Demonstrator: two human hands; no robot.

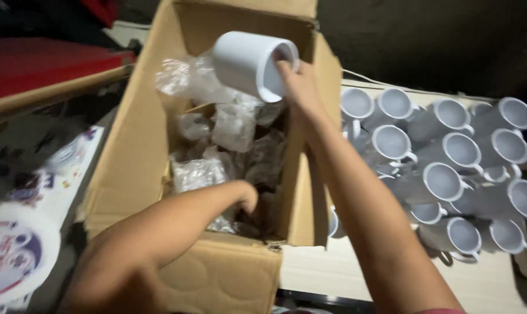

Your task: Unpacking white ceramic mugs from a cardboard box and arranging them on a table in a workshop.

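Right hand (301, 87) around white mug (249, 63); left hand (246, 197) inside cardboard box (130, 168)

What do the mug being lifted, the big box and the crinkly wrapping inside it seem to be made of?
Mug: probably glazed ceramic, smooth white with a soft sheen. Box: brown corrugated cardboard, matte, with creased flaps. Wrapping: thin clear plastic, crumpled and glinting.

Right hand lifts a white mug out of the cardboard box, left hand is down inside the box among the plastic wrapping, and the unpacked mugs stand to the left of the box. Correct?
Not quite. The head view shows the unpacked mugs to the right of the cardboard box, not the left. The rest holds: right hand holds a white mug, left hand is inside among the plastic wrapping.
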